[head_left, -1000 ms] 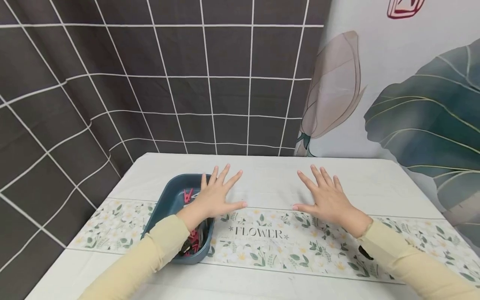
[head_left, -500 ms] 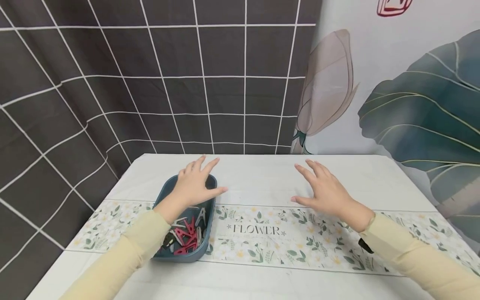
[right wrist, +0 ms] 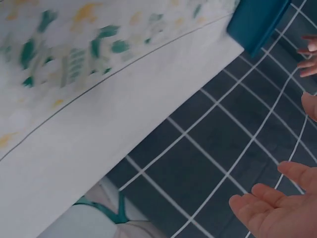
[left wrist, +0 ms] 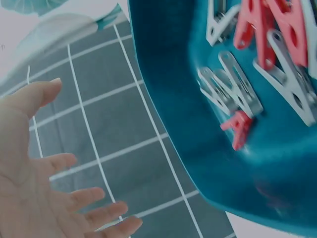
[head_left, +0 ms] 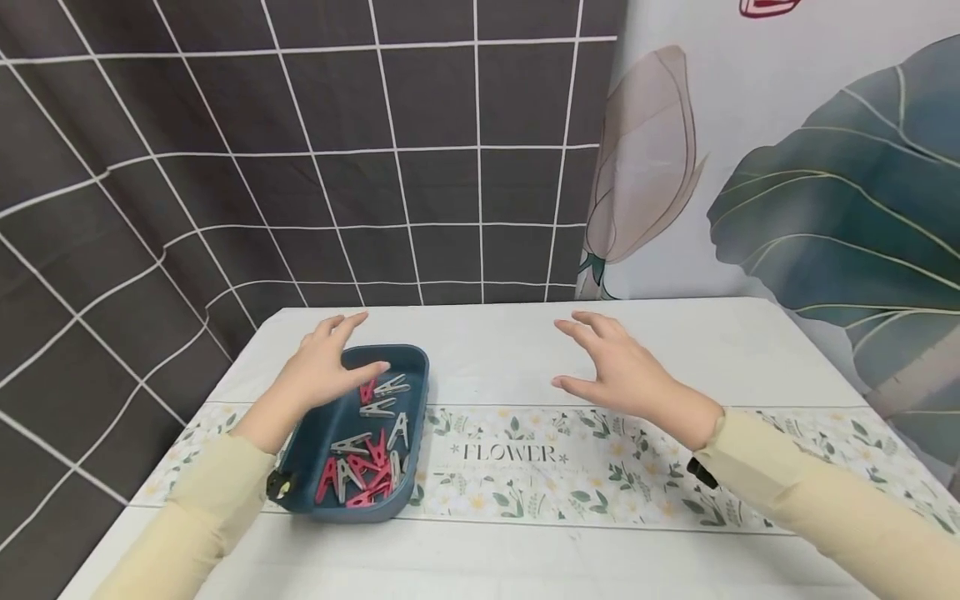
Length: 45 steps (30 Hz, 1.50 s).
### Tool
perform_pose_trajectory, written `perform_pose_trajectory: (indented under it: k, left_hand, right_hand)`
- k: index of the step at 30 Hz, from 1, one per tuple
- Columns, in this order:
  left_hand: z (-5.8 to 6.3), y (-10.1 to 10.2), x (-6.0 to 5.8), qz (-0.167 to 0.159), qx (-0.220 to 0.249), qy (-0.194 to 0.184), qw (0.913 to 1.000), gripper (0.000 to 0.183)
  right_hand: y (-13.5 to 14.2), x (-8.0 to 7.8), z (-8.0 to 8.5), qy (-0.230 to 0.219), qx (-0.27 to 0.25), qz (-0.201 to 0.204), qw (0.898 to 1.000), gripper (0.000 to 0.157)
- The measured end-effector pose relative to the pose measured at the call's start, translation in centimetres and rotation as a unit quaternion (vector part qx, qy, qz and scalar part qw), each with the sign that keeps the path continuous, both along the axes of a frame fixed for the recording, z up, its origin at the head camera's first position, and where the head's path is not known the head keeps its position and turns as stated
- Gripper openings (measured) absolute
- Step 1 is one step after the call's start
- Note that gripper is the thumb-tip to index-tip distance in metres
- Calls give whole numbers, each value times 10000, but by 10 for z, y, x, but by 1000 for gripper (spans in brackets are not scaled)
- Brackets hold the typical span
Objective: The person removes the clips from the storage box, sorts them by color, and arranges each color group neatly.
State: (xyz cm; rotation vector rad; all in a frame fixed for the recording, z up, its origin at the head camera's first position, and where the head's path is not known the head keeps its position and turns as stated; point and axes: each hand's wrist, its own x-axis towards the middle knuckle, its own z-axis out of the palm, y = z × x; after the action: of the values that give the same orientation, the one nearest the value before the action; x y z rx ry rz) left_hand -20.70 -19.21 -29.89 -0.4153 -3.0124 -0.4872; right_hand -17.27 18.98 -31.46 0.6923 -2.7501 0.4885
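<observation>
A blue plastic basin (head_left: 303, 492) stands on the left of the table, holding several red clothespins (head_left: 377, 448) and grey clothespins (head_left: 399, 430). Above its left side hovers my left hand (head_left: 318, 367), fingers loosely bent and thumb spread, with nothing in its grasp. The left wrist view shows that hand's palm (left wrist: 29, 198) apart from the basin wall (left wrist: 163, 99). Over the right half of the table, my right hand (head_left: 618, 367) is held in the air, fingers relaxed and holding nothing. In the right wrist view its fingers (right wrist: 262, 198) are partly cut off by the frame edge.
A white tablecloth (head_left: 495, 350) with a printed flower band (head_left: 525, 492) covers the table. Behind it hangs a dark curtain with white grid lines (head_left: 442, 183); a leaf-printed curtain (head_left: 840, 200) hangs at the right. A small black item (head_left: 702, 472) sits at the right wrist.
My left hand has moved left, uncovering more of the basin and its clothespins. The right hand has shifted slightly left in view. Fingers of both hands went from widely spread to relaxed.
</observation>
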Motion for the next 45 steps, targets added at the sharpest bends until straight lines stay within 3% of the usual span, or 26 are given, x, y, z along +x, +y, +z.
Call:
perform_pose_trajectory:
  k: [7, 16, 20, 24, 29, 41, 45]
  left_hand:
    - [-2, -24, 3, 108, 182, -292, 9993, 87]
    - [-13, -47, 3, -11, 668, -652, 9956, 84]
    - [-18, -55, 4, 112, 846, -888, 9924, 84]
    - [-22, -66, 9, 331, 1148, -1573, 9803, 85]
    - [-30, -76, 14, 469, 1707, -2363, 9554, 84]
    - [-46, -93, 25, 224, 2280, -3170, 9203, 80]
    - [-51, -94, 27, 56, 2662, -3383, 9026, 84]
  right_hand:
    - [-21, -3, 4, -115, -250, 293, 9992, 66]
    - [-53, -3, 7, 249, -419, 969, 9941, 49]
    - [-70, -5, 8, 251, -296, 1449, 9887, 42]
    - [-87, -7, 6, 227, -155, 1941, 9806, 36]
    - [-109, -9, 3, 168, -73, 2314, 9727, 35]
    - [-155, -16, 3, -10, 223, 3179, 9479, 39]
    - [-170, -13, 0, -81, 422, 3382, 9401, 42]
